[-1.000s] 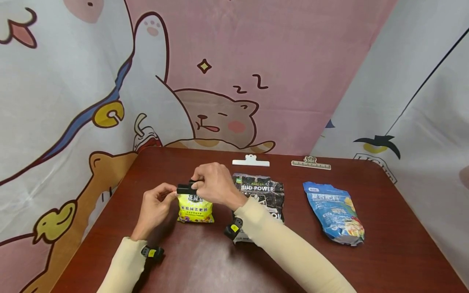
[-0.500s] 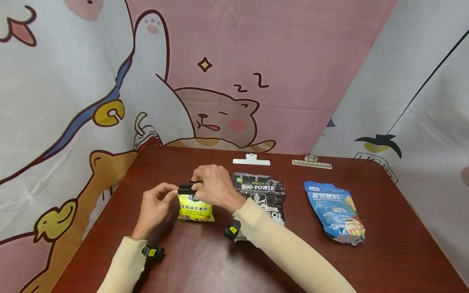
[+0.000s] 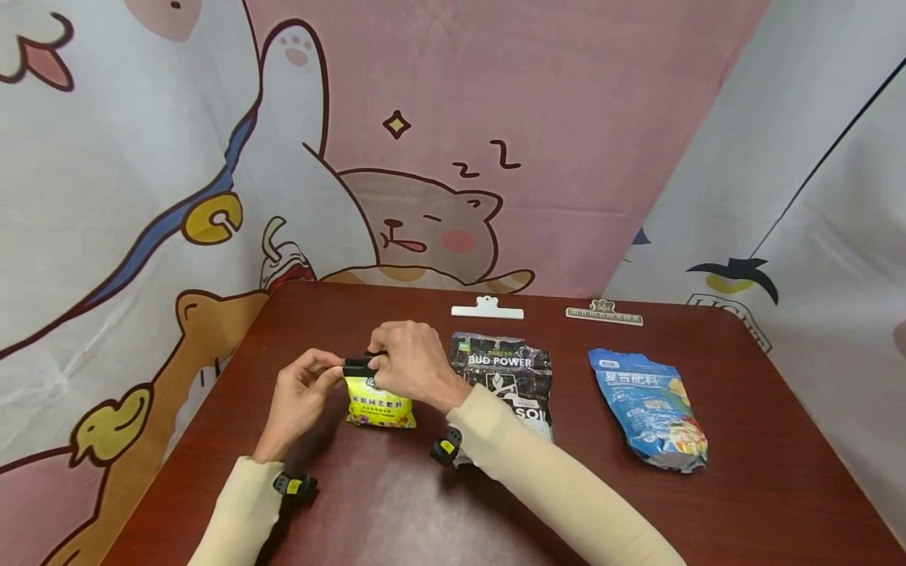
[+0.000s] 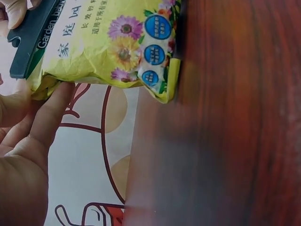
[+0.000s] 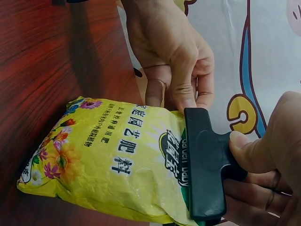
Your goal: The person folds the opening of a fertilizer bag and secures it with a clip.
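A small yellow plastic fertilizer bag [image 3: 382, 410], printed with flowers, stands on the table at left of centre. Across its top edge lies a black sealing clip [image 5: 204, 169], its long bar over the bag's mouth. My right hand [image 3: 413, 363] pinches the clip's handle between thumb and fingers; in the right wrist view the thumb [image 5: 247, 146] presses on the handle. With thumb and fingertips, my left hand [image 3: 297, 397] pinches the bag's top corner beside the clip's left end. In the left wrist view, left fingers [image 4: 51, 113] support the bag's folded side.
Right of the yellow bag lies a black Bud Power soil bag [image 3: 501, 362], partly hidden by the right forearm. A blue fertilizer bag [image 3: 647, 409] lies farther right. Toward the back edge are a white clip [image 3: 487, 310] and a patterned clip [image 3: 604, 314].
My right hand and the black clip have sunk slightly, and more of the print on the bag's top is covered. My left hand keeps its pinch at the corner, almost unmoved.
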A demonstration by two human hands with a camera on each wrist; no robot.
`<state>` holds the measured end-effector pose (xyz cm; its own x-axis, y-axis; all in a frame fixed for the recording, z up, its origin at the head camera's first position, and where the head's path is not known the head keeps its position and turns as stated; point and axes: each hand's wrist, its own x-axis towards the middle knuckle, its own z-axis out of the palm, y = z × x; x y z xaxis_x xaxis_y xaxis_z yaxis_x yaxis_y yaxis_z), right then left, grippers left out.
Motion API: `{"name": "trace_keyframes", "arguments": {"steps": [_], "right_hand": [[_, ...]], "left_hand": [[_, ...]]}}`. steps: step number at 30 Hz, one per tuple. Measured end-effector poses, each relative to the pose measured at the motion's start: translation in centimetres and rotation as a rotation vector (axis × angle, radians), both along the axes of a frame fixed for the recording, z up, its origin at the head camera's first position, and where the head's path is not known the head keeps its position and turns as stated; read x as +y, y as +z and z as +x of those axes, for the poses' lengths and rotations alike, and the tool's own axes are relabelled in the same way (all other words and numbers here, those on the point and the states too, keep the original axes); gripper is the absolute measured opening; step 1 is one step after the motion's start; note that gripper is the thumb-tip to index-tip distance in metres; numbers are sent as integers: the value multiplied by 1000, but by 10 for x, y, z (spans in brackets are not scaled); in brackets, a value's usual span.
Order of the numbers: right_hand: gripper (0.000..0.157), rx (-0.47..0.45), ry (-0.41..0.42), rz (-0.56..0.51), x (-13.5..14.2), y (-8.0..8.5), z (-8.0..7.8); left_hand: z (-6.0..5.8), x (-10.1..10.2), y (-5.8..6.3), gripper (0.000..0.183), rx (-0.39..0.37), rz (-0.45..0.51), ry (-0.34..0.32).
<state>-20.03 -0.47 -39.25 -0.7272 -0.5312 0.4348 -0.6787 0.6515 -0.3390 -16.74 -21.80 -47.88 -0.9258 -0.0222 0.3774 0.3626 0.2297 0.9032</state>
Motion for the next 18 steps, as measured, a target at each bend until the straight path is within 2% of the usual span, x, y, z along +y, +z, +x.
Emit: {"name": "trace_keyframes", "arguments": {"steps": [9, 18], "right_hand": [[6, 27, -13, 11, -3, -2, 1], [4, 21, -30, 29, -4, -3, 3]], "left_hand": [[1, 0, -1, 11, -37, 59, -20], [1, 2, -2, 13, -63, 70, -18]]}}
